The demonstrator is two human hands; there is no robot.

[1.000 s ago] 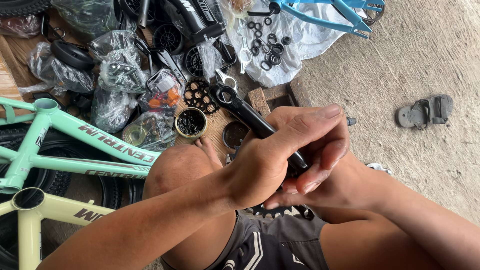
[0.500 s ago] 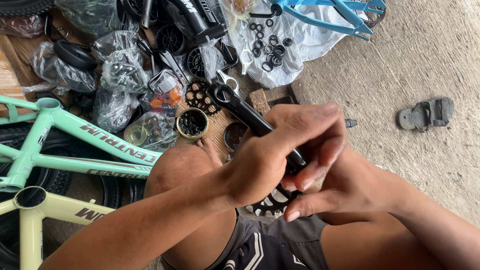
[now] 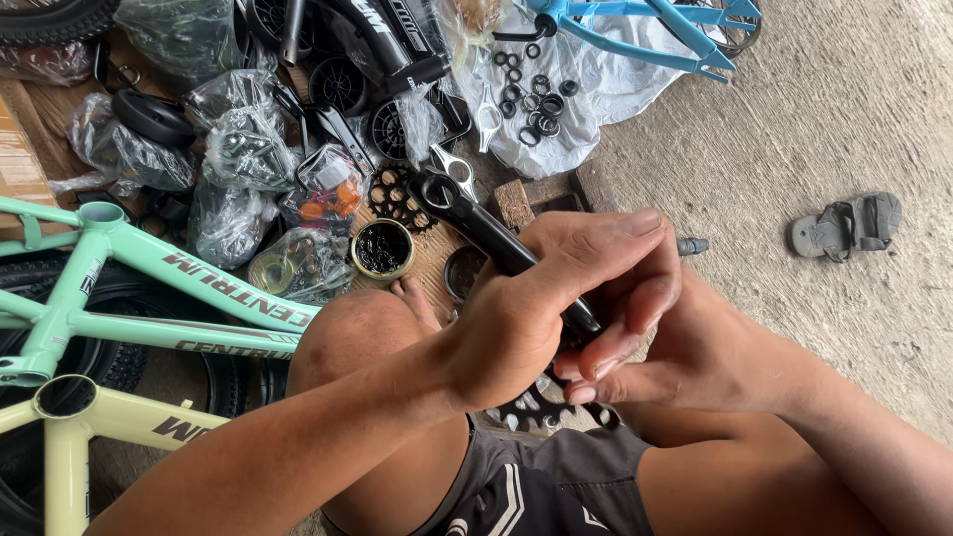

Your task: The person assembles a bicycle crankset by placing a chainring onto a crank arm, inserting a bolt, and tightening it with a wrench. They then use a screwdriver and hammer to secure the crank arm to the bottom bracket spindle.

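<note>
Since a moment ago the right hand [image 3: 685, 357] has slid lower under the black crank arm [image 3: 496, 233], so its fingers now curl around the bottom end near the toothed chainring [image 3: 536, 409], while the left hand [image 3: 556, 298] stays clenched over the top of the arm. This looks like a tighter two-handed grip on the part. The crank arm is long, shiny and black, and it points up past the knee toward the small round grease tin [image 3: 382, 248].
</note>
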